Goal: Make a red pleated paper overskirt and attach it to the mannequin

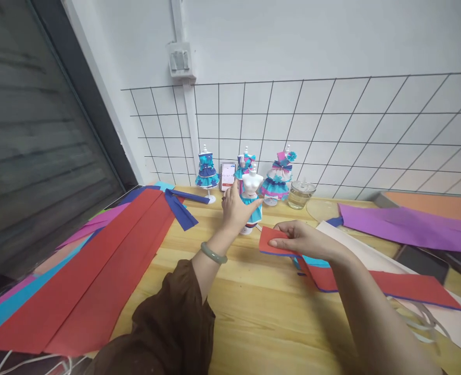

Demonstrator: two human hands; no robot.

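My left hand (236, 208) is at a small white dress-form mannequin (253, 182) with a bare bust and a light-blue skirt (256, 212). Its thumb and fingers are spread, the thumb crossing in front of the skirt; whether they touch it I cannot tell. My right hand (303, 239) pinches the end of a long red strip (406, 286) with a dark-blue edge, thumb on top. The strip bends below the hand and runs off to the right under my forearm. A light-blue piece (317, 262) lies beside the bend.
Dressed mannequins (207, 169) stand along the wall grid, with a phone (228, 176) and a glass cup of liquid (301, 195). Red sheets (98, 271) over other colours cover the left side; a navy strip (183, 211) lies near them. Purple sheets (410, 224) lie at right.
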